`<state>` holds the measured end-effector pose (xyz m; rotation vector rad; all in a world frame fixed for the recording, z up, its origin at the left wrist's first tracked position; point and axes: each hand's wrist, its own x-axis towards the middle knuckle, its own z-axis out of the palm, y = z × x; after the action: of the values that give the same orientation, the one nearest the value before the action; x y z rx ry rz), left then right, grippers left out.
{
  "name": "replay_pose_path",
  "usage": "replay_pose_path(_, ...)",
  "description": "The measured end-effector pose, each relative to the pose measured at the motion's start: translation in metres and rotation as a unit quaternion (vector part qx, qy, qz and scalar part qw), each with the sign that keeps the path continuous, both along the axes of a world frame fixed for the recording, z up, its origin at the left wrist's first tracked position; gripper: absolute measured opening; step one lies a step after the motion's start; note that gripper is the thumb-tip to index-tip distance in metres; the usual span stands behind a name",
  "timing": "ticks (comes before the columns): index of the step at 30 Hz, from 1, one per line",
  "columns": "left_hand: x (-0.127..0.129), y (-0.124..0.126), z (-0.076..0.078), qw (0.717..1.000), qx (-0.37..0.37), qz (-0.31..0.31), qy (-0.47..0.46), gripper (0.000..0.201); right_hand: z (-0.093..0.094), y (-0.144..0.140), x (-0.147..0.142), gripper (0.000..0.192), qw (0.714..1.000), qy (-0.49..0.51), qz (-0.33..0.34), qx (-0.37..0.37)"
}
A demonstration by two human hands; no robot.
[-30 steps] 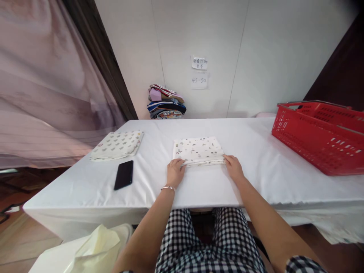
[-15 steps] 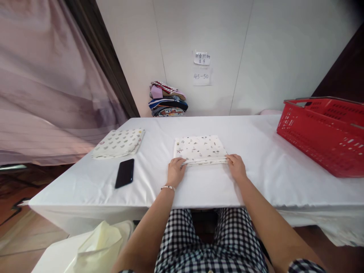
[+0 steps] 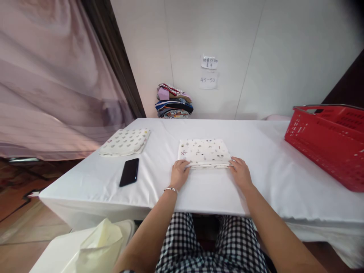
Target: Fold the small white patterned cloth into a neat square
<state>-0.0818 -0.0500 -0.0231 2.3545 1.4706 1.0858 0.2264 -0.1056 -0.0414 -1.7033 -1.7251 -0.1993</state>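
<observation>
A folded white cloth [image 3: 205, 151] with small scattered prints lies flat on the white-covered table in front of me, its layered folded edge facing me. My left hand [image 3: 179, 172] is at the near left corner, thumb and fingers closed on the edge. At the near right corner my right hand [image 3: 240, 171] pinches the edge in the same way. Parts of the fingertips are hidden by the cloth. To the left lies a second folded cloth [image 3: 125, 142], white with rows of small grey-green motifs, touched by neither hand.
A black phone [image 3: 129, 172] lies left of my hands on the tablecloth [image 3: 267, 170]. The red plastic basket [image 3: 327, 142] stands at the right end. Behind the far edge rises a stack of folded fabrics [image 3: 174, 104] against the wall. A pale yellow bag [image 3: 101, 246] sits low at the left.
The camera view has turned slightly left, so everything appears shifted a little to the right. Both hands stay at the near corners of the printed cloth, which looks almost the same.
</observation>
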Motion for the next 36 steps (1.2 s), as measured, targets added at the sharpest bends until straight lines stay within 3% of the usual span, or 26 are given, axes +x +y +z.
replay_pose_path(5,0.002,-0.006,0.005,1.000,-0.008,0.008,0.008,0.021,0.007,0.005,0.000,0.028,0.999,-0.006,-0.045,-0.005)
replay_pose_path(14,0.000,-0.014,0.010,0.998,0.002,0.066,0.010,0.014,-0.003,0.002,0.005,0.029,1.000,-0.014,-0.021,-0.006)
replay_pose_path(18,-0.005,-0.012,0.006,0.993,-0.012,0.095,-0.075,0.011,-0.007,0.001,0.003,0.032,0.999,-0.024,-0.007,0.033)
replay_pose_path(21,-0.008,-0.010,0.003,0.972,-0.068,0.147,-0.172,0.021,-0.009,0.001,-0.001,0.037,0.997,-0.045,0.044,0.047)
replay_pose_path(23,-0.009,-0.009,0.002,0.965,-0.095,0.163,-0.180,0.025,-0.010,0.002,-0.003,0.039,0.995,-0.061,0.073,0.033)
replay_pose_path(30,-0.004,-0.012,0.004,0.968,-0.143,0.153,-0.141,0.029,-0.005,0.006,0.003,0.039,0.994,-0.096,0.033,-0.028)
replay_pose_path(36,0.000,-0.021,0.005,0.972,-0.173,0.018,-0.155,0.026,-0.007,0.013,0.029,0.039,0.995,-0.095,-0.020,-0.035)
